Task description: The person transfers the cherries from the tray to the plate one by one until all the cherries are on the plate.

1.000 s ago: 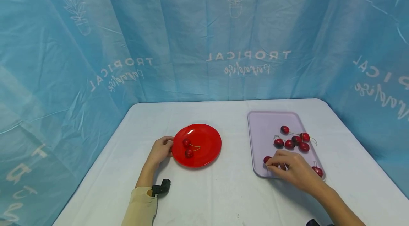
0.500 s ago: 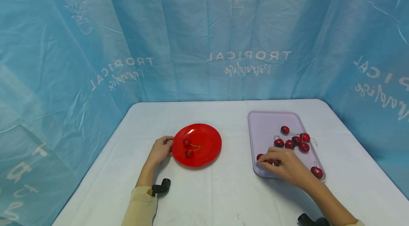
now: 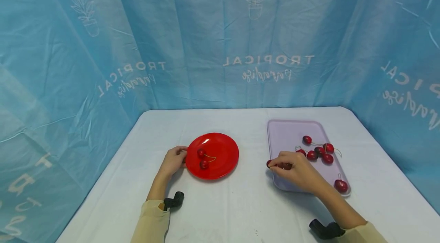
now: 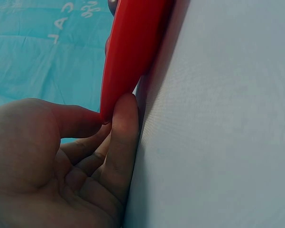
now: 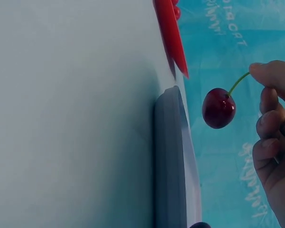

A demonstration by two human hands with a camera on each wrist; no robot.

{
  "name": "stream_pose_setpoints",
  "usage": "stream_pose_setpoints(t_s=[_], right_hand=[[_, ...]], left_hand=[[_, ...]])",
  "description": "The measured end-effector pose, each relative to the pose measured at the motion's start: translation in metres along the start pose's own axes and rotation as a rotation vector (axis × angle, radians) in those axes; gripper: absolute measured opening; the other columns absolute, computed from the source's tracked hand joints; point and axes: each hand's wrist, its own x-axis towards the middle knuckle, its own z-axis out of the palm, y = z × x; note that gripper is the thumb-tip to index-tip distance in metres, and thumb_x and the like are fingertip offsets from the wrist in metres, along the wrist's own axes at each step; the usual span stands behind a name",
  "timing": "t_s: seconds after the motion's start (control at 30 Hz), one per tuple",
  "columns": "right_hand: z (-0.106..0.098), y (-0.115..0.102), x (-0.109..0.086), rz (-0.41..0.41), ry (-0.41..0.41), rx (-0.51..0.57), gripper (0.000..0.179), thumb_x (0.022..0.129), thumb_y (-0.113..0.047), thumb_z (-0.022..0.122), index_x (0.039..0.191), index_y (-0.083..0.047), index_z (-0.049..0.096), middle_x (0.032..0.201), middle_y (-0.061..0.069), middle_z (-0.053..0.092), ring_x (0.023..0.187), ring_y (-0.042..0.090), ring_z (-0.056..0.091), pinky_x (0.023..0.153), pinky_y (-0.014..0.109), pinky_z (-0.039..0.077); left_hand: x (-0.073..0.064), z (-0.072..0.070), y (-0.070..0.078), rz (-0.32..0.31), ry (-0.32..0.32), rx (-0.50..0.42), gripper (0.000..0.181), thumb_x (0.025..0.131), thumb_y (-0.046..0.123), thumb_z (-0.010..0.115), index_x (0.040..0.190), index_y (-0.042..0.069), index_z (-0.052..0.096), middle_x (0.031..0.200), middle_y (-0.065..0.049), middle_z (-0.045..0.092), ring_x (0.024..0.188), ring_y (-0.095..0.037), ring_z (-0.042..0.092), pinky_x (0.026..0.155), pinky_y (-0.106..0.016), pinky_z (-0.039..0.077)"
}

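My left hand (image 3: 174, 160) pinches the left rim of a round red plate (image 3: 223, 151); in the left wrist view the thumb lies on top of the rim and a finger beneath it. Two cherries (image 3: 204, 164) with stems rest on that plate. Over the left edge of a lilac tray (image 3: 285, 132), my right hand (image 3: 295, 168) holds a dark red cherry (image 5: 219, 108) by its green stem between thumb and finger. The right wrist view shows this cherry hanging above the tray's rim. Several more cherries (image 3: 327, 158) lie on the tray, some partly hidden behind the hand.
A white cloth covers the table (image 3: 247, 204). One cherry (image 3: 340, 185) lies alone at the tray's near right corner. Blue printed curtains (image 3: 192, 36) hang behind the table and along both sides. Each wrist carries a black camera mount (image 3: 325, 229).
The right hand has moved left with the cherry, from over the near part of the tray to its left edge. My left hand and the plate have stayed put.
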Motion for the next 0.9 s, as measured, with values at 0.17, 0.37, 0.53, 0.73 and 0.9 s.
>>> stream_pose_setpoints(t_s=[0.17, 0.37, 0.53, 0.73, 0.9], right_hand=[[0.002, -0.001, 0.010, 0.057, -0.019, 0.022, 0.012, 0.084, -0.027, 0.075, 0.093, -0.035, 0.074, 0.078, -0.013, 0.062, 0.067, 0.011, 0.054, 0.055, 0.024, 0.046], [0.011, -0.001, 0.023, 0.053, -0.024, 0.057, 0.010, 0.084, -0.027, 0.075, 0.095, -0.027, 0.077, 0.081, -0.012, 0.062, 0.068, 0.013, 0.055, 0.056, 0.025, 0.049], [0.019, -0.010, 0.033, 0.029, 0.000, 0.080, 0.011, 0.084, -0.014, 0.075, 0.094, -0.016, 0.077, 0.075, -0.004, 0.060, 0.065, 0.016, 0.052, 0.055, 0.024, 0.046], [0.032, -0.005, 0.045, 0.007, -0.002, 0.118, 0.013, 0.083, -0.013, 0.076, 0.095, -0.019, 0.077, 0.076, -0.004, 0.060, 0.065, 0.016, 0.053, 0.054, 0.025, 0.045], [0.042, -0.002, 0.052, -0.024, -0.021, 0.145, 0.013, 0.084, -0.019, 0.076, 0.096, -0.025, 0.077, 0.077, -0.008, 0.060, 0.066, 0.014, 0.054, 0.054, 0.025, 0.046]], left_hand=[[0.001, 0.000, -0.001, -0.001, -0.001, 0.005, 0.031, 0.098, 0.014, 0.048, 0.124, -0.001, 0.058, 0.098, -0.014, 0.063, 0.071, -0.020, 0.062, 0.064, -0.031, 0.055], [0.003, 0.000, -0.002, -0.006, 0.004, 0.013, 0.030, 0.099, 0.014, 0.049, 0.124, 0.000, 0.058, 0.098, -0.014, 0.063, 0.071, -0.021, 0.062, 0.065, -0.031, 0.055], [0.002, 0.000, -0.003, -0.012, 0.003, 0.015, 0.030, 0.099, 0.014, 0.049, 0.124, 0.000, 0.058, 0.098, -0.014, 0.063, 0.071, -0.020, 0.062, 0.065, -0.031, 0.055], [0.001, 0.001, -0.001, -0.008, 0.004, 0.012, 0.030, 0.099, 0.013, 0.049, 0.124, 0.000, 0.057, 0.100, -0.014, 0.063, 0.071, -0.020, 0.062, 0.064, -0.031, 0.055], [0.001, 0.000, -0.001, -0.004, 0.007, 0.009, 0.030, 0.099, 0.013, 0.049, 0.124, -0.001, 0.057, 0.099, -0.015, 0.063, 0.070, -0.020, 0.062, 0.064, -0.031, 0.055]])
